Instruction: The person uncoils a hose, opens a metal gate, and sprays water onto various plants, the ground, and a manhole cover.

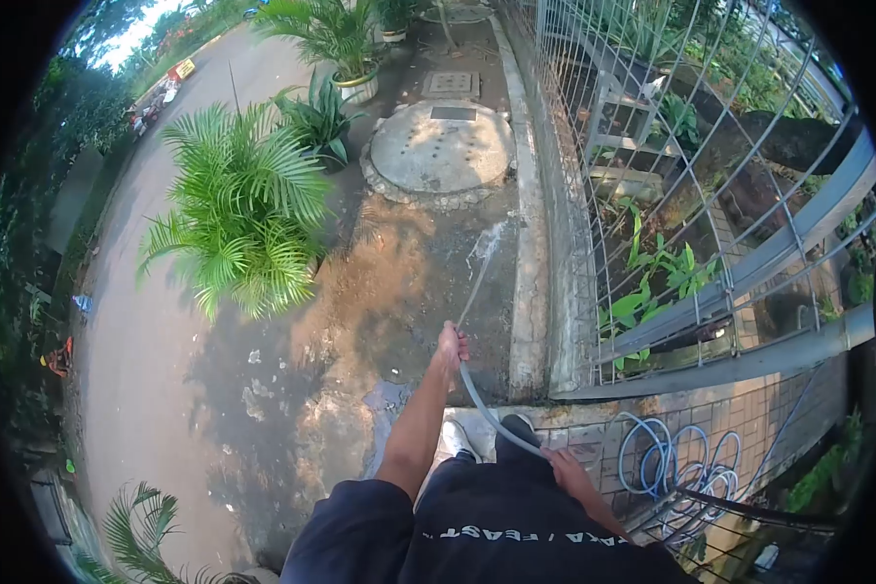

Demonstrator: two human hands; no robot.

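Left hand stretched forward, fist closed round the hose near its spout end. Water jets ahead from it onto the wet ground. Hose curves back from left hand to right hand, which grips it low, near the hip. More hose lies coiled on brick paving, right of the right hand. Outdoors: potted palm ahead left, round concrete cover beyond the jet, metal fence on the right with plants behind, road on the left.
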